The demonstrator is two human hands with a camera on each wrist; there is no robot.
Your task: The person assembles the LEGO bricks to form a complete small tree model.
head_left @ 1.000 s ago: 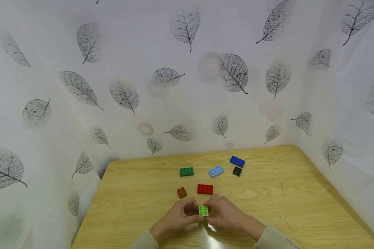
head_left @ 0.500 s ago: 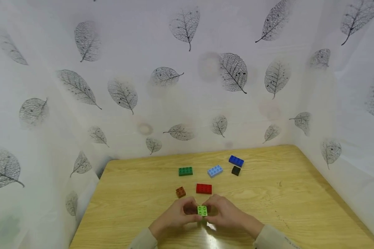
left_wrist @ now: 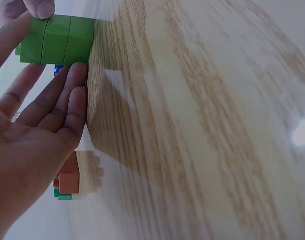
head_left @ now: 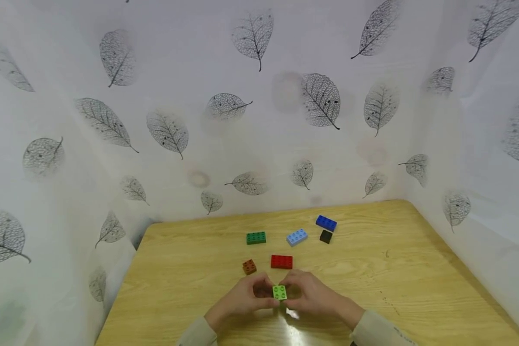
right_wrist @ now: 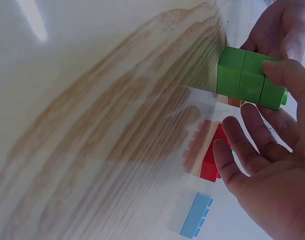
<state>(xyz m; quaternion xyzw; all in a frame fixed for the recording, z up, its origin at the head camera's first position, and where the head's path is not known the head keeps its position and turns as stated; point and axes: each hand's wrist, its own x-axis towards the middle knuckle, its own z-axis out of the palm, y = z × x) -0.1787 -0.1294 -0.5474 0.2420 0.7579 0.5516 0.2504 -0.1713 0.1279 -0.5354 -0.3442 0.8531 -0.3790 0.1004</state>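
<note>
Three light-green toy building bricks form an upright stack (head_left: 279,292) on the table, between both hands. In the left wrist view the layers of the green stack (left_wrist: 57,40) show plainly, its base at the tabletop. My left hand (head_left: 245,298) pinches the stack near its top from the left, with thumb and finger. From the other side my right hand (head_left: 313,295) pinches it too, its thumb lying on the upper brick in the right wrist view. The other fingers of the right hand (right_wrist: 272,175) are loosely bent below and hold nothing.
Beyond the hands lie a brown brick (head_left: 249,266), a red brick (head_left: 281,262), a dark green brick (head_left: 256,238), a light blue brick (head_left: 297,237), a black brick (head_left: 326,236) and a blue brick (head_left: 326,222). A leaf-patterned curtain (head_left: 259,139) surrounds the wooden table (head_left: 177,269).
The head view has drifted slightly, so everything sits a little further left in it. Hands, green stack and loose bricks keep their places relative to one another.
</note>
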